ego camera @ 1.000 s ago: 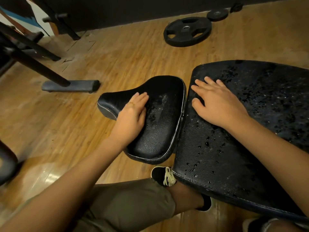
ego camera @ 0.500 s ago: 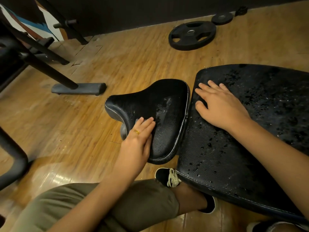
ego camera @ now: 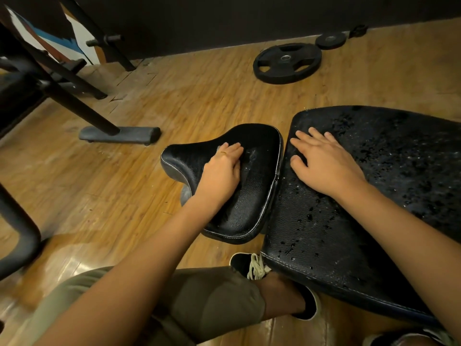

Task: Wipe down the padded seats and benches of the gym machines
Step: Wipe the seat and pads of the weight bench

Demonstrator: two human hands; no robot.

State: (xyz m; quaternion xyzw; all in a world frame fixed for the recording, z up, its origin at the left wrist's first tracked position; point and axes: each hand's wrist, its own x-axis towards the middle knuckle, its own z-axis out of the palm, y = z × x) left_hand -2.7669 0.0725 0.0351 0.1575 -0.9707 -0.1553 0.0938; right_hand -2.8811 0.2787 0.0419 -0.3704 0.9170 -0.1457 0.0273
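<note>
My forearms are bare all the way down to my left hand (ego camera: 219,176) and my right hand (ego camera: 326,166). A thin gold ring (ego camera: 223,152) sits on one finger of the left. I wear olive-green shorts (ego camera: 212,303) of plain, soft cloth that end at the knee. The foot I see best is in a low black sneaker (ego camera: 238,262) with cream laces (ego camera: 255,268) and a pale edge along the sole. A second shoe (ego camera: 409,339), grey and pale, shows only partly at the bottom edge.
</note>
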